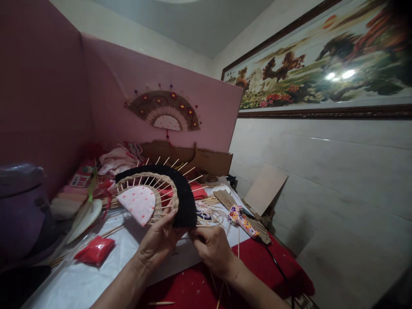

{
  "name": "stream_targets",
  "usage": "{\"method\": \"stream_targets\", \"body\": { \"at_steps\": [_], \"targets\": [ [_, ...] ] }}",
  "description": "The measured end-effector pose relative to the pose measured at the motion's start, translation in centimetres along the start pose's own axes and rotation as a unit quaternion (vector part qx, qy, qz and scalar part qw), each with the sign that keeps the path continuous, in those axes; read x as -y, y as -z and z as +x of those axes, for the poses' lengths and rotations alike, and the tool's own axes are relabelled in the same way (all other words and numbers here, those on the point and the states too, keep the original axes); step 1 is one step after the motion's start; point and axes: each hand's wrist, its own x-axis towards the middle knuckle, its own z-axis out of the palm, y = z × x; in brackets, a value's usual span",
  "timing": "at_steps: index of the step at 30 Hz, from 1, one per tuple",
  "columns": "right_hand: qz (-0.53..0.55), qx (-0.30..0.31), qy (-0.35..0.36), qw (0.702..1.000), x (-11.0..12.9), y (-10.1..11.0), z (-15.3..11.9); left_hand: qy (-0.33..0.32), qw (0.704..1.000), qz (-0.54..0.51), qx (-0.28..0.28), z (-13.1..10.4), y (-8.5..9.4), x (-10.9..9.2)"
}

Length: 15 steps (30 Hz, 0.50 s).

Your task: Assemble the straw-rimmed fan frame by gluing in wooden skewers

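- Left edge: a purple container (24, 214) with clear plastic over its top, beside folded pink and beige cloth (69, 199); a pale, flat oval piece (85, 221) lies tilted close by.
- Near left: a red packet in clear plastic (95, 249) rests on the white sheet (125, 253), apart from the hands, probably to leave elbow room.
- Centre: the half-round fan frame (154, 193) is held up over the table, its thin sticks fanning out towards the far side. A polka-dot half-circle (138, 204) forms its middle, with braided cord (175, 193) and a black band (186, 197) around it.
- Left hand (161, 238): clamped on the frame's near edge, thumb on the front, other fingers partly hidden behind, likely to brace it at a readable angle.
- Far centre: a decorated brown fan (165, 109) hangs on the pink board (212, 103), perhaps as a pattern in easy view.
- Right hand (214, 246): fingers curled, thumb and forefinger pinched together on the band's near right end, seemingly to steady that corner; whether they also grip a stick, I cannot tell.
- Right: a floral glue gun (243, 221) lies on corrugated cardboard (225, 199), perhaps to protect the white sheet and red cloth (264, 257) from drips. Its black cord (277, 264) trails nearward.
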Motion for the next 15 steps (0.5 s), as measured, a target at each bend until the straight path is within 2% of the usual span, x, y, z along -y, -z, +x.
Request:
{"method": "stream_targets", "body": {
  "at_steps": [5, 10, 15],
  "targets": [
    [-0.005, 0.026, 0.029, 0.999, -0.1, 0.0, 0.4, -0.006, 0.999, 0.014, 0.032, -0.1, 0.0, -0.2],
    [-0.029, 0.06, 0.057, 0.996, -1.0, 0.3, 0.9, -0.014, 0.999, 0.014, 0.026, 0.1, 0.1, -0.1],
    [-0.006, 0.05, 0.061, 0.997, -1.7, 0.2, 0.8, -0.018, 1.0, 0.001, 0.021, 0.0, 0.1, 0.0]
  ]
}}
